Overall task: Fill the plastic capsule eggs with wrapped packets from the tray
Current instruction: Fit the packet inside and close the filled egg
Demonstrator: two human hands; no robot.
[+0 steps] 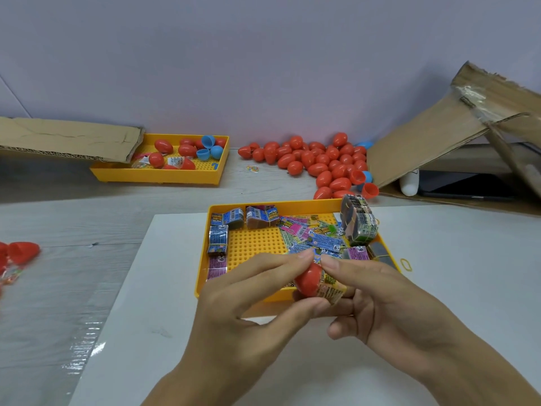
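Lower centre of frame: our left hand [248, 294] pinches the red egg half [307, 281], open end facing right, where our right hand [377, 300] fingers pinch the packet [332, 288] half-seated along the egg's axis.

Two yellow trays [218, 174], two hands [248, 312], two cardboard pieces [67, 139].

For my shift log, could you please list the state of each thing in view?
Red egg half: open, held by left hand.
Wrapped packet: partly inside, gripped by right hand.
Near tray: holds packets.
Far tray: holds eggs.
Egg pile: mostly closed.
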